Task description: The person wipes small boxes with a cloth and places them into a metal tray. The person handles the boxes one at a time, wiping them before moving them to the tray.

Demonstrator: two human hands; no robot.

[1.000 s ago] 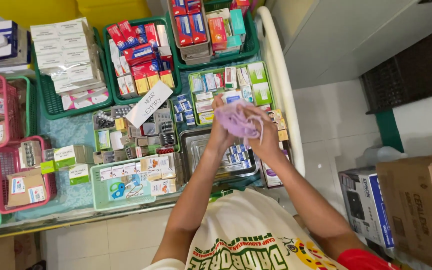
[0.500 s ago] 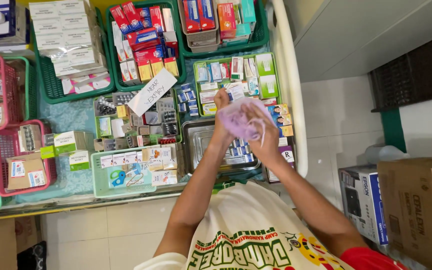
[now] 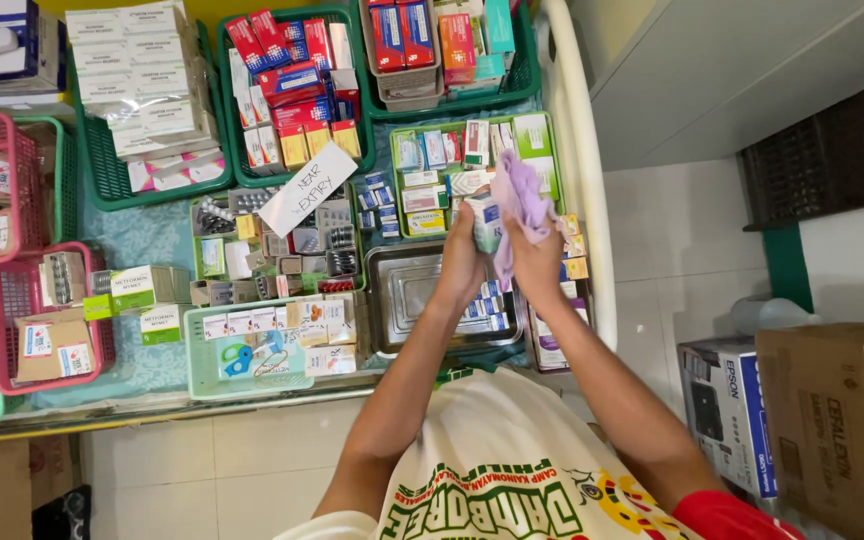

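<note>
Both my hands are raised together over the surface, close in front of me. My left hand (image 3: pixel 464 262) has its grip curled around a small white-and-teal box (image 3: pixel 485 222), fingers wrapped on its side so the box stands upright above my palm. My right hand (image 3: pixel 537 262) pinches a lilac cloth (image 3: pixel 519 200) against that box; the cloth rises above my fingers and a fold of it hangs down between the two hands. The hands sit just beside each other, touching at the cloth.

Under my wrists lies a steel tray (image 3: pixel 407 290) with a few small blue-and-white boxes in its right part. Left of it is a pale green basket (image 3: pixel 202 375) of flat white packs, with blue-handled scissors (image 3: pixel 237 358) inside.

Farther out, directly behind the cloth, sits a green tray (image 3: pixel 396 190) of mixed medicine boxes. To its left a white paper slip (image 3: pixel 307 188) lies tilted over a tray of blister strips. Farthest away, a dark green basket (image 3: pixel 227 150) holds red and yellow boxes.
</note>
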